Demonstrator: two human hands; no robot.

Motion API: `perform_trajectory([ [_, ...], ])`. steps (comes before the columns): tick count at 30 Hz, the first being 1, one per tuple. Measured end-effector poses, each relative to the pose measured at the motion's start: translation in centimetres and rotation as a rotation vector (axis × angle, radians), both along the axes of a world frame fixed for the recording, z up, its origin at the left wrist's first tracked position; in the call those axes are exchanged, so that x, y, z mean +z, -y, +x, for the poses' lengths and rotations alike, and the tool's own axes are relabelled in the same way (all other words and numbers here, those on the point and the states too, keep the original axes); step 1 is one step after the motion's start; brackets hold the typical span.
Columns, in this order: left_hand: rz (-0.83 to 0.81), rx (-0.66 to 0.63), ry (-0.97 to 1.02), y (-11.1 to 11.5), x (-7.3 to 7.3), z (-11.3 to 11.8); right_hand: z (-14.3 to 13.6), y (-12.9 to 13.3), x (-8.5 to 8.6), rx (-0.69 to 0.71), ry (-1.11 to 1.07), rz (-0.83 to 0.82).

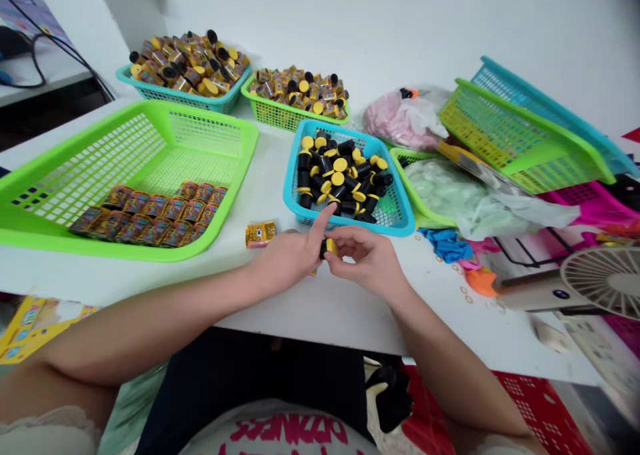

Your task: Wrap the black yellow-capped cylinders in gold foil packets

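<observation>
Though small, black tube [329, 246], yellow-capped.

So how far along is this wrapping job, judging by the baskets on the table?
Done: two rows of labelled tubes lie in the big green basket, most of its floor bare. In hand: the left hand and right hand hold one black, yellow-capped tube; a loose label lies beside them. Left: the blue basket holds many bare tubes.

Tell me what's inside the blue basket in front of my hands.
The blue basket holds a heap of small black tubes with yellow caps. Mesh floor shows at the right; whatever lies under the heap is covered.
</observation>
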State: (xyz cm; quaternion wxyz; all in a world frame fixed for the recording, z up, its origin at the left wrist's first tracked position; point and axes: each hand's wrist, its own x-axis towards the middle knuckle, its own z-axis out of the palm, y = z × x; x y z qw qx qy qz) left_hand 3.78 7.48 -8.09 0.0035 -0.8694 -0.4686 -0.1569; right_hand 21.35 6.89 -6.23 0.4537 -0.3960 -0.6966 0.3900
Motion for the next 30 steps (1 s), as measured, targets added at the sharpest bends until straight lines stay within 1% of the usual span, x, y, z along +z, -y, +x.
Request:
perform_trajectory([
  [3, -0.025, -0.030, 0.105, 0.0, 0.1, -0.2, 0.2, -0.1, 0.1, 0.001, 0.020, 0.056],
  [7, -0.129, -0.041, 0.291, -0.1, 0.3, -0.5, 0.3, -0.3, 0.0, 0.006, 0.098, 0.126],
  [9, -0.237, -0.069, 0.449, -0.2, 0.3, -0.6, 0.4, -0.4, -0.1, -0.011, 0.204, 0.266],
  [11, -0.397, -0.111, 0.688, -0.5, 0.3, -0.6, 0.4, -0.2, -0.1, -0.029, 0.327, 0.465],
  [13, -0.561, -0.130, 0.910, -0.8, 0.5, -0.6, 0.2, 0.0, -0.2, -0.007, 0.412, 0.648],
  [14, -0.632, -0.132, 0.991, -0.9, 0.6, -0.6, 0.1, 0.1, -0.3, 0.015, 0.445, 0.712],
  [16, -0.760, -0.144, 1.095, -0.9, 0.9, -0.5, -0.3, 0.3, -0.6, 0.035, 0.501, 0.801],
  [18, -0.858, -0.172, 1.148, -0.8, 1.2, -0.3, -0.8, 0.4, -0.9, -0.017, 0.532, 0.861],
  [19, -0.880, -0.186, 1.165, -0.6, 1.2, -0.2, -1.0, 0.5, -1.1, -0.056, 0.540, 0.886],
  [22, -0.844, -0.217, 1.171, -0.1, 1.2, 0.1, -1.4, 0.6, -1.4, -0.122, 0.562, 0.978],
  [25, -0.740, -0.248, 1.122, 0.2, 1.0, 0.3, -1.2, 0.6, -1.6, -0.112, 0.609, 1.072],
  [28, -0.643, -0.262, 1.075, 0.3, 1.0, 0.1, -0.8, 0.5, -1.7, -0.111, 0.610, 1.123],
  [30, -0.650, -0.296, 1.079, 0.2, 1.1, -0.2, -0.6, 0.4, -1.7, -0.114, 0.572, 1.156],
])
